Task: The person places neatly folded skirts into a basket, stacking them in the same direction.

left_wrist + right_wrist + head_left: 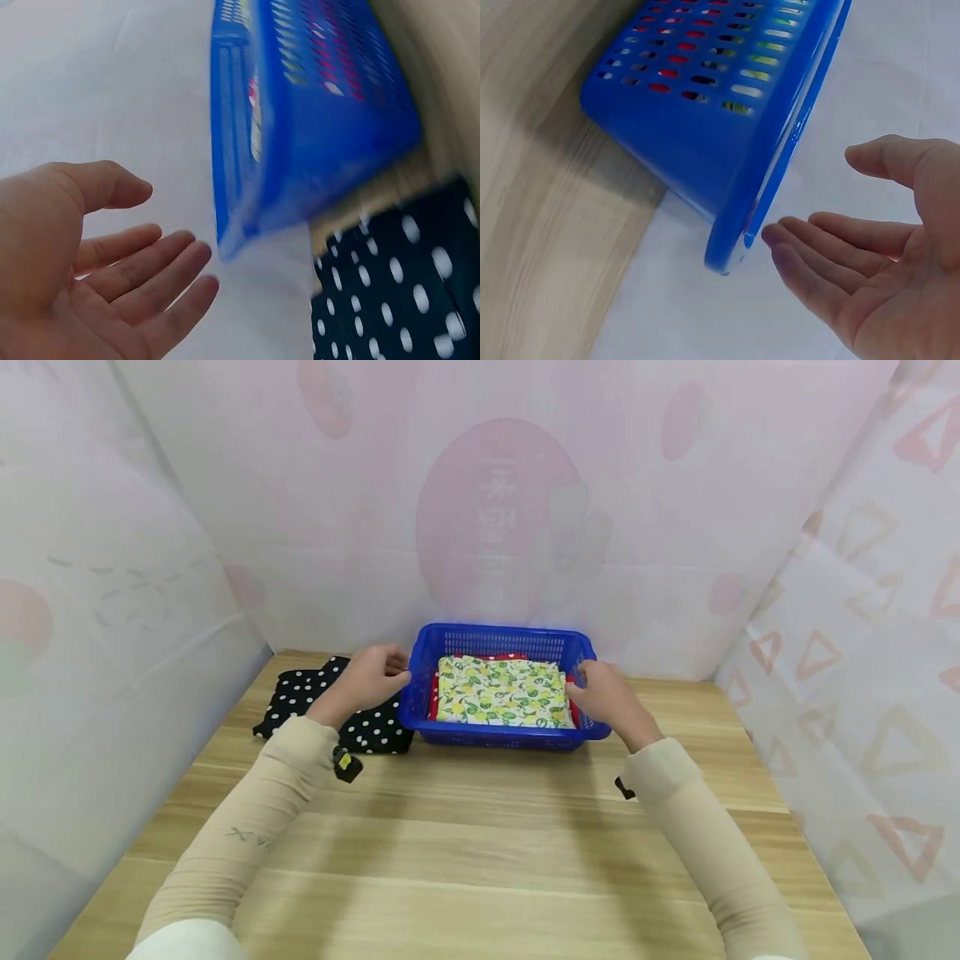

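Observation:
A blue plastic basket [502,740] with slotted sides stands at the back of the table. In it lies a folded cloth with a yellow and green lemon print [502,693], over a red cloth with white dots [433,697]. My left hand [369,677] hovers by the basket's left end, above a black cloth with white dots [378,727]; its fingers are loosely bent and hold nothing in the left wrist view. At the right end is my right hand [606,695], fingers extended and thumb apart, nothing held. In the right wrist view its fingertips [780,247] come close to the basket's rim; contact is unclear.
The wooden table [480,843] reaches toward me in front of the basket. A pale printed sheet [337,527] hangs close behind the basket, and similar sheets stand at left and right. The black dotted cloth lies against the basket's left side.

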Action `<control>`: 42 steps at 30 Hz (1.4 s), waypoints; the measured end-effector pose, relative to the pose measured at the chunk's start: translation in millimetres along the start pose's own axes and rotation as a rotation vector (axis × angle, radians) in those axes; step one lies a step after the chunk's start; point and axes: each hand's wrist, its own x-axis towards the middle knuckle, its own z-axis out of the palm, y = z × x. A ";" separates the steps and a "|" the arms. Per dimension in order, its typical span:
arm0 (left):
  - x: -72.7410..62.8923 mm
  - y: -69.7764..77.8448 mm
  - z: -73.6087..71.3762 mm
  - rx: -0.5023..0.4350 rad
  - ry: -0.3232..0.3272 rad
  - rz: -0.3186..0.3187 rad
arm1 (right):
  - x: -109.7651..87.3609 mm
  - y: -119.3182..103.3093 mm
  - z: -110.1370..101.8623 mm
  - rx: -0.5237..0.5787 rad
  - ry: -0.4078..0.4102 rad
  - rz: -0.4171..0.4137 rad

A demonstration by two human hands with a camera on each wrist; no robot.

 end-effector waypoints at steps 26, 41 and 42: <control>-57.9 -143.1 10.9 0.325 0.076 -0.197 | 0.8 54.5 36.0 -0.008 -0.099 -0.012; -41.9 -159.9 25.0 0.330 0.078 -0.253 | 3.1 62.2 46.3 0.007 -0.105 -0.027; -40.8 -159.9 25.9 0.334 0.064 -0.258 | 2.8 62.3 46.6 0.006 -0.107 -0.029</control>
